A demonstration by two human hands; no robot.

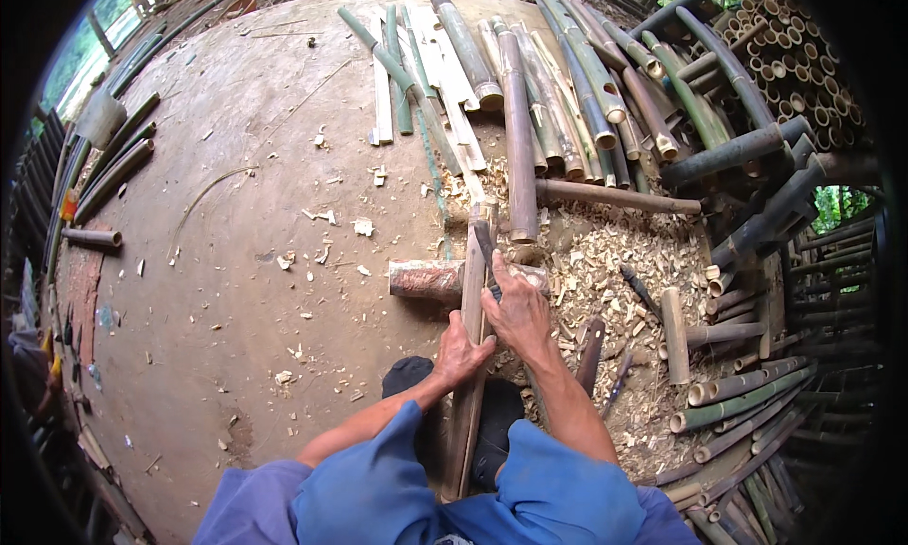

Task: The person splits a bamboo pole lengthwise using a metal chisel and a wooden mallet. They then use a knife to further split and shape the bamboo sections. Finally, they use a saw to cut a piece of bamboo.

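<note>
Bamboo length point(465, 403) lies across the reddish log point(426, 278), near end between the worker's knees. From where I stand, the left hand point(462, 350) clasps it, fingers curled round; the right hand's point(518, 311) fingers grip a dark knife point(486, 246) above it.

Two hands point(518, 309), one held knife point(485, 244), one held strip point(466, 408), one log point(426, 278).
Two shoes point(496, 424) show; the poles point(520, 148) and the chips point(596, 273) overlap, each kind too many to count.

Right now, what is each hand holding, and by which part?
The left hand grips the long bamboo piece near its middle; the right hand holds the dark-bladed tool by its near end.
</note>
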